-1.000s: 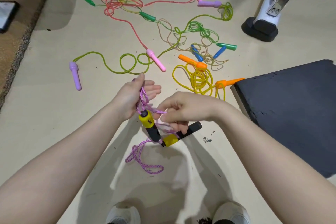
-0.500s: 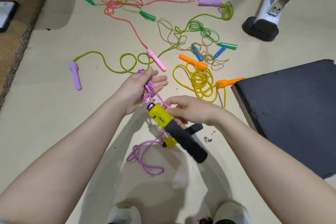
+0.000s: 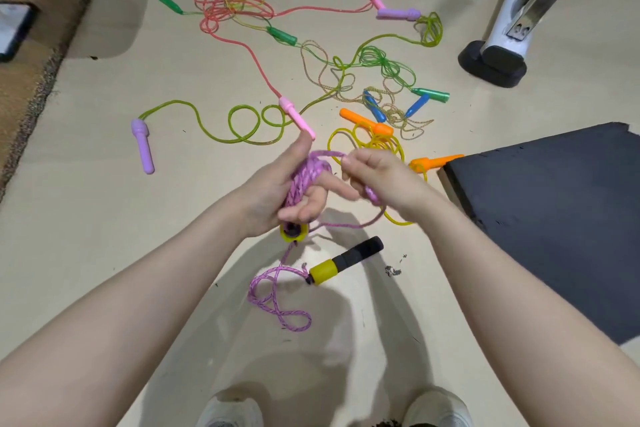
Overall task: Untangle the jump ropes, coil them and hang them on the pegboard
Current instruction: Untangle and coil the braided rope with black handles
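A purple braided jump rope (image 3: 304, 180) is wound in several turns around my left hand (image 3: 277, 194), which also holds one yellow-and-black handle (image 3: 293, 231) end-on at its heel. My right hand (image 3: 377, 177) pinches the rope strand and leads it over the coil. The rope's other yellow-and-black handle (image 3: 343, 262) lies on the floor below my hands, beside a loose purple loop (image 3: 277, 302). No pegboard is in view.
Several tangled ropes lie on the beige floor beyond my hands: a yellow one with orange handles (image 3: 367, 142), a green one with a lilac handle (image 3: 143, 146), a red one with pink handles (image 3: 298, 116). A dark mat (image 3: 554, 218) lies right, a stand foot (image 3: 491, 62) upper right, a rug (image 3: 34, 28) left.
The handle my right hand held has gone into my left hand. More purple rope is wound around the left hand, and the right hand has risen to guide the strand.
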The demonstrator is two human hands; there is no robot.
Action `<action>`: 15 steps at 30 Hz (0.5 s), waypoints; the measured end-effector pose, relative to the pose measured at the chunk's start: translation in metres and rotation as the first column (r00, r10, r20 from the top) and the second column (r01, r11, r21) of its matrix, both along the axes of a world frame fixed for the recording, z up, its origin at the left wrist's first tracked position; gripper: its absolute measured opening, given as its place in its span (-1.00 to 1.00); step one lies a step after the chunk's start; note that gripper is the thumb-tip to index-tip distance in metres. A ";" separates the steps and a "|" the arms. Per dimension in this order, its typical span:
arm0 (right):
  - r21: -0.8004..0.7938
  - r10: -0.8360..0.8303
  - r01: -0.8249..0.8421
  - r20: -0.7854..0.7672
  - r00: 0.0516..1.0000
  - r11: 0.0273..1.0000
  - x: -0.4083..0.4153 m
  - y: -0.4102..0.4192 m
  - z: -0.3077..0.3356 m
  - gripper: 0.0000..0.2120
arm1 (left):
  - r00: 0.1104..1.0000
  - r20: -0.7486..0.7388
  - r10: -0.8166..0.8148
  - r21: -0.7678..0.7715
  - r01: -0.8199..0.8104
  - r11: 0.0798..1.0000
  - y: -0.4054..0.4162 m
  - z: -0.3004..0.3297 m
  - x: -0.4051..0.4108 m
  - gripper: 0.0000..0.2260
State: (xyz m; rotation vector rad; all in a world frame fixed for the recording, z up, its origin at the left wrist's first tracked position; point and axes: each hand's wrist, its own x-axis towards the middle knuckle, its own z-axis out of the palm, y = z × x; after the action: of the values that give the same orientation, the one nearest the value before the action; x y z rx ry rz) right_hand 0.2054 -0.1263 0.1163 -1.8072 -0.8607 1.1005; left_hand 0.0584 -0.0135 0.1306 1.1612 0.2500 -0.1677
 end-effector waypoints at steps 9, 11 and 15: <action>-0.333 0.581 -0.515 0.136 0.802 0.789 -0.035 -0.004 0.034 -0.71 | 0.630 -0.294 0.719 -0.038 -0.759 0.650 0.023 -0.019 0.006 -0.78; -0.221 0.611 -0.581 0.100 0.785 0.783 -0.039 0.001 0.055 -0.76 | 0.698 -0.346 0.626 0.214 -0.591 0.778 0.014 -0.026 -0.004 -0.75; 0.113 0.335 -0.351 0.137 0.932 0.930 -0.028 0.013 0.069 -0.86 | 0.879 -0.425 0.217 0.279 -0.101 0.955 -0.008 -0.014 -0.011 -0.36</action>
State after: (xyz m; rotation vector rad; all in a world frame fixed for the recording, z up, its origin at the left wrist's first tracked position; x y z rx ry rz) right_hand 0.1771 -0.1132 0.1850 -1.6568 -1.3291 1.1287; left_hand 0.0472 -0.0217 0.1169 1.3354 0.7992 -0.2658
